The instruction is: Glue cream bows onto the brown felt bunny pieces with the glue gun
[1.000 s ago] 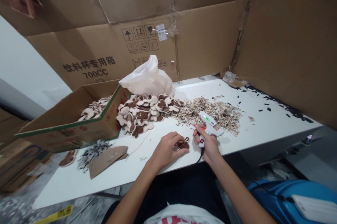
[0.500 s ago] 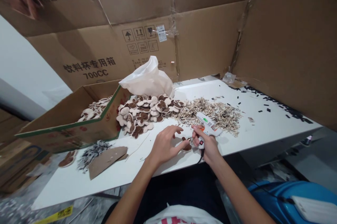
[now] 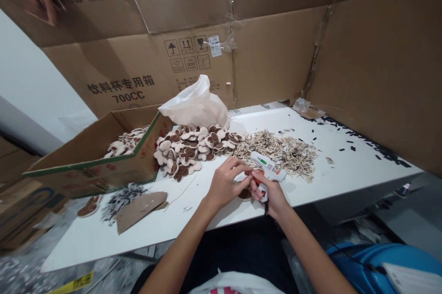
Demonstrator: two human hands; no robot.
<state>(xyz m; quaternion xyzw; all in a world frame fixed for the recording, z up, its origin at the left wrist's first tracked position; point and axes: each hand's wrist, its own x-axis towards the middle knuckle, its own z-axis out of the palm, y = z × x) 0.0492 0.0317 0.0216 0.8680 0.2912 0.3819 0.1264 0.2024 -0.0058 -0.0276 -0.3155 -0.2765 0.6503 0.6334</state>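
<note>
My right hand point(image 3: 269, 192) grips a white hot-glue gun point(image 3: 267, 168) near the front edge of the white table point(image 3: 345, 174), its nozzle pointing left. My left hand point(image 3: 226, 182) is curled right beside it, fingertips pinched at the gun's nozzle on something too small to make out. A small brown felt piece point(image 3: 244, 193) lies on the table just under both hands. Behind them spreads a heap of pale thin sticks point(image 3: 283, 149), and to the left a pile of cream-and-brown felt shapes point(image 3: 188, 147).
An open cardboard box point(image 3: 96, 165) with more felt shapes stands at the left. A white plastic bag point(image 3: 196, 103) sits behind the pile. Cardboard walls point(image 3: 276, 54) surround the table. A cardboard scrap point(image 3: 140, 209) and black offcuts point(image 3: 120, 195) lie front left. Blue bag point(image 3: 380, 262) lower right.
My left hand lifted off the brown felt piece and moved up to the glue gun's nozzle. My right hand drew the gun slightly left and nearer.
</note>
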